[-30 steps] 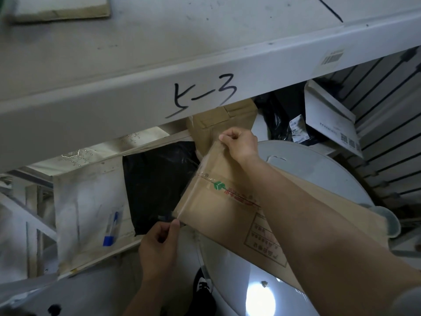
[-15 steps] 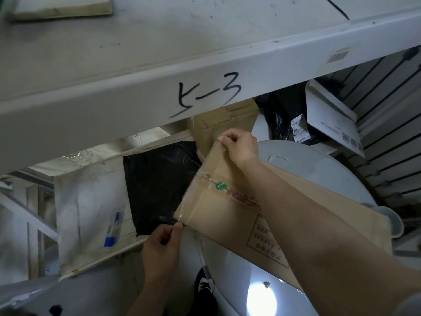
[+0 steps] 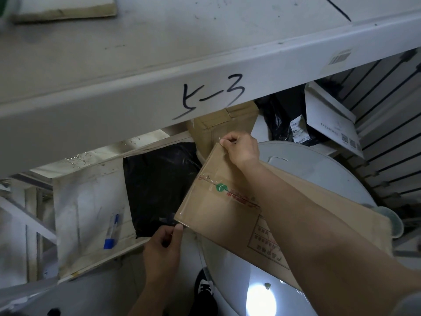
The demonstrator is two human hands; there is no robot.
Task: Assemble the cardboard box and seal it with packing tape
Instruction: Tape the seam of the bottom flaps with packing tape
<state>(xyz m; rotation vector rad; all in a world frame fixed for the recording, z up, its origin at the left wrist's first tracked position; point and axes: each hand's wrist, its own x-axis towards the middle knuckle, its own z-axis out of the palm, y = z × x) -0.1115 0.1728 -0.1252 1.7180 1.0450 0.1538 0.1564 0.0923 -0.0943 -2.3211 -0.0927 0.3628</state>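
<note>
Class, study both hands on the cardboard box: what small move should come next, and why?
Probably press the clear tape down along the end edge of the cardboard box. The right hand and left hand pinch its ends at the two corners, and the strip between them seems stretched, not yet smoothed.

The right forearm (image 3: 319, 224) hides much of the cardboard box (image 3: 218, 213); its print is illegible.

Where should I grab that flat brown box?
Probably by the two corners of its free end, from the shelf side: the flat cardboard box overhangs the round table there, so fingers fit around its thin edge, as the left hand and right hand pinch it.
</note>
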